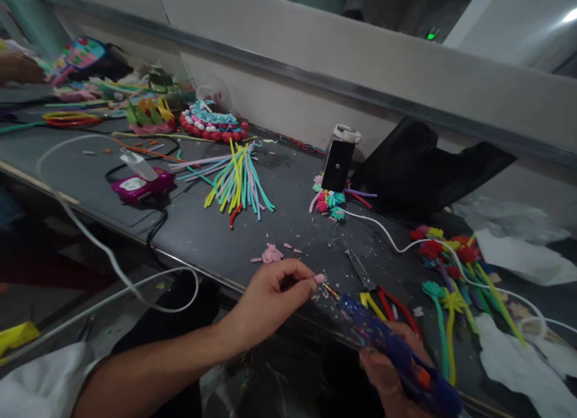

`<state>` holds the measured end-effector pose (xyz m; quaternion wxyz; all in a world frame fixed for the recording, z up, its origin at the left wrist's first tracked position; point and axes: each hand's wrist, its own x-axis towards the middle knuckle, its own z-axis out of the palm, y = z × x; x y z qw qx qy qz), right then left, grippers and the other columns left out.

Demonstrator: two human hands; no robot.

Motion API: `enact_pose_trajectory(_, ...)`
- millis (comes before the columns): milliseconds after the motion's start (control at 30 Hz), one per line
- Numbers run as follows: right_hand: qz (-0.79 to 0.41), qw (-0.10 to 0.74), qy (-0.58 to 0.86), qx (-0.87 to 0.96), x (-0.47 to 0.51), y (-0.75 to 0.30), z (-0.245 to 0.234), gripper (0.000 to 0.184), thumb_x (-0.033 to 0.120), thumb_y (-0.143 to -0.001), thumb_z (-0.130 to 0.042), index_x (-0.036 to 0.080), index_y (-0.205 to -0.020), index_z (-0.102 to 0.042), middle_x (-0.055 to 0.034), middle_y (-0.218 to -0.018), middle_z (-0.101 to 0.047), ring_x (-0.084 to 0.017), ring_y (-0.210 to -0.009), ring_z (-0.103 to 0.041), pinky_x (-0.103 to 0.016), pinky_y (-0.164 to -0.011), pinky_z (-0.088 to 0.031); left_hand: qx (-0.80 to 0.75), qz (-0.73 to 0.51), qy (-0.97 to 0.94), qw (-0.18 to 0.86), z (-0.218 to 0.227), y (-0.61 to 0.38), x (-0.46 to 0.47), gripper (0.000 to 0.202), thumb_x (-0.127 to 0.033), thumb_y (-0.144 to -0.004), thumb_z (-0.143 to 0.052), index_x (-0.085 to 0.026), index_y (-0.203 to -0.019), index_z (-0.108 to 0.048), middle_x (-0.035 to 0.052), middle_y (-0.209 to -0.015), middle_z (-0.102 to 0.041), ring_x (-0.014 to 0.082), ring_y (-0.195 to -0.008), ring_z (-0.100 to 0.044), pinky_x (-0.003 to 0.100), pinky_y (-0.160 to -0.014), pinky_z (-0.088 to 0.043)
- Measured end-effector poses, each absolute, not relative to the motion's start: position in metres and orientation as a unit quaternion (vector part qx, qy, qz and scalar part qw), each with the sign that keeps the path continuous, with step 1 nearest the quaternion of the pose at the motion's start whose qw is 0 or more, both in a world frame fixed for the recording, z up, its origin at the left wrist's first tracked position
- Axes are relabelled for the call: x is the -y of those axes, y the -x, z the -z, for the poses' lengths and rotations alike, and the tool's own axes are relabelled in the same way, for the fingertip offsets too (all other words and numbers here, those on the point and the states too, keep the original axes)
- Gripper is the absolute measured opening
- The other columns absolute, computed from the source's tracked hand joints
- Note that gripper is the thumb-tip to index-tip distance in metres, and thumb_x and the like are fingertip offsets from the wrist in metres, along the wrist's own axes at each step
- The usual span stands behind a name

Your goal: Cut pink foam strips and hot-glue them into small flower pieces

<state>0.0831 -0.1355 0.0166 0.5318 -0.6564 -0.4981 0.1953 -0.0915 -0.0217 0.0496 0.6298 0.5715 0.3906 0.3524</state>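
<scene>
Scissors [368, 282] just beside blue tool [383, 340]; pink flower [271, 254] near left hand [276, 289].

On the dark grey table [198, 241] before me, a fluffy pink flower [271, 254] lies just beyond my left hand [282, 292]. Behind it and to the left spreads a bundle of yellow, teal and lilac fuzzy stems [238, 178], with a magenta plastic box [155, 190] further left. A black rectangular phone [338, 166] stands right of the bundle, a black plastic bag [406, 172] to its right. Red-handled metal scissors [363, 274] lie beyond my right hand [385, 379], left of the multicoloured long-stemmed flowers [451, 253].
</scene>
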Motion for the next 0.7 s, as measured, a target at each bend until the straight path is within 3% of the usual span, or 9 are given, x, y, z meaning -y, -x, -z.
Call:
enact_pose_trajectory(133,-0.217,0.55,0.655,0.471,0.13,-0.079,-0.024,0.039,0.059,-0.078,-0.063,0.02,-0.08,-0.061,0.0026,-0.055,-0.055,-0.012,-0.044,-0.048,-0.025,-0.046,-0.038,-0.392,-0.351,-0.576,0.625,-0.049,0.092,0.022,0.022,-0.034,-0.082,-0.062,-0.013,-0.078,-0.065,-0.0015,-0.068,-0.054,0.0099,-0.064,-0.044,0.021,-0.059,-0.035)
enact_pose_trajectory(267,-0.216,0.532,0.682,0.454,0.128,-0.081,-0.022,0.034,0.055,-0.079,-0.063,0.022,-0.072,-0.065,-0.001,-0.062,-0.064,-0.018,-0.059,-0.061,-0.031,-0.061,-0.048,-0.394,-0.356,-0.575,0.622,-0.048,0.092,0.021,0.024,-0.036,-0.082,-0.062,-0.013,-0.077,-0.064,-0.0023,-0.067,-0.052,0.0094,-0.064,-0.042,0.021,-0.058,-0.033)
enact_pose_trajectory(367,-0.187,0.493,0.731,0.434,0.132,-0.089,-0.012,0.025,0.048,-0.077,-0.068,0.024,-0.083,-0.073,-0.0033,-0.074,-0.072,-0.025,-0.074,-0.067,-0.036,-0.069,-0.051,-0.395,-0.355,-0.572,0.625,-0.048,0.092,0.021,0.023,-0.035,-0.082,-0.062,-0.013,-0.077,-0.063,-0.0027,-0.067,-0.05,0.0093,-0.064,-0.041,0.022,-0.059,-0.033)
enact_pose_trajectory(533,-0.16,0.5,0.731,0.436,0.139,-0.097,-0.003,0.027,0.048,-0.07,-0.072,0.027,-0.087,-0.075,-0.0028,-0.091,-0.074,-0.031,-0.093,-0.066,-0.04,-0.079,-0.054,-0.395,-0.347,-0.571,0.63,-0.049,0.092,0.021,0.022,-0.035,-0.082,-0.062,-0.013,-0.077,-0.063,-0.003,-0.067,-0.049,0.0094,-0.064,-0.041,0.022,-0.059,-0.033)
enact_pose_trajectory(700,-0.152,0.508,0.725,0.439,0.143,-0.093,-0.004,0.03,0.047,-0.068,-0.074,0.026,-0.089,-0.073,-0.0047,-0.092,-0.074,-0.032,-0.101,-0.064,-0.043,-0.082,-0.054,-0.391,-0.351,-0.576,0.627,-0.048,0.092,0.021,0.021,-0.034,-0.082,-0.062,-0.014,-0.077,-0.064,-0.003,-0.067,-0.051,0.009,-0.064,-0.041,0.021,-0.059,-0.033)
